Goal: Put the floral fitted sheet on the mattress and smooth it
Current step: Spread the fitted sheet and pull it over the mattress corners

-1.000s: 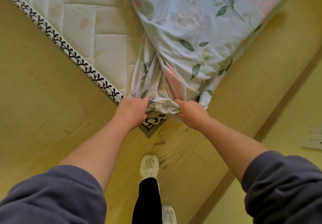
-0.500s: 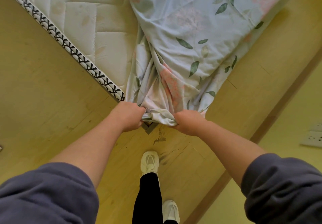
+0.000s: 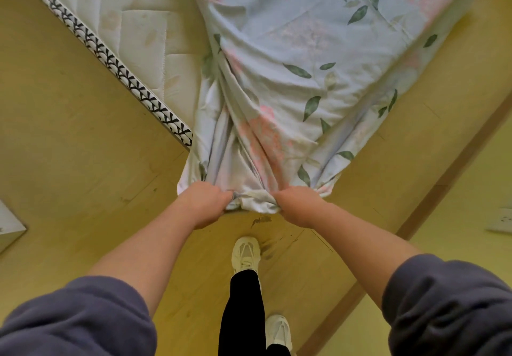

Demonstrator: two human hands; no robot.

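1. Where the mattress [image 3: 133, 37] comes to its near corner, the floral fitted sheet [image 3: 304, 64] is drawn down over that corner and hides it.
2. The left hand [image 3: 203, 206] is clenched on the bunched hem of the sheet at the left side of the corner.
3. The right hand [image 3: 300, 206] is clenched on the same hem at the right side; a short band of gathered fabric spans between the two fists.
4. From the fists, deep folds fan upward and away across the sheet, which carries a pale blue ground with green leaves and pink blossoms.
5. The sheet covers the right part of the mattress top and hangs over its right edge.
6. The left part of the mattress is uncovered: white quilted top, with a black-and-white patterned border band [image 3: 110, 59] running along the left edge up to the sheet.
7. The mattress lies on a light wooden floor [image 3: 69, 148].
8. Both forearms are bare, with dark grey sleeves [image 3: 74, 319] pushed up.
9. A white shoe [image 3: 246, 253] and a black trouser leg stand on the floor just below the hands; a second white shoe sits nearer the bottom edge.
10. A white wall socket [image 3: 500, 221] shows at the right edge, on a yellow-green wall.
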